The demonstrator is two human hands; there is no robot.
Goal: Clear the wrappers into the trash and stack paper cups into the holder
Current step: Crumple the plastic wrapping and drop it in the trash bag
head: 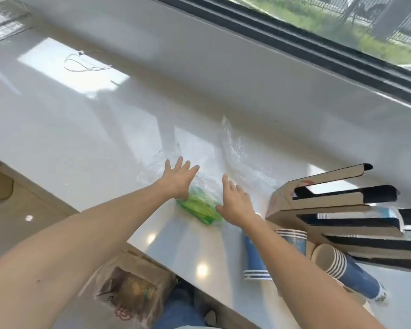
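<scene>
Both hands are spread open, fingers splayed and gripping nothing: the left hand (179,180) hovers over the near end of a crumpled clear plastic wrapper (233,153), and the right hand (235,200) reaches in beside it, close to a green packet (201,208) that lies between the two hands on the white worktop (81,143). The clear film looks feather-light, limp and slippery, likely to slide or spring back open, so it is best bunched into the palm from its edges; the green packet seems thin and soft, easy to pinch by an edge. I count one clear wrapper, though it may be several sheets, and one green packet. Three stacks of blue paper cups (351,269) lie tipped over near the cardboard holder (342,210) on the right. One trash bag (131,290) sits on the floor below the worktop's edge.
</scene>
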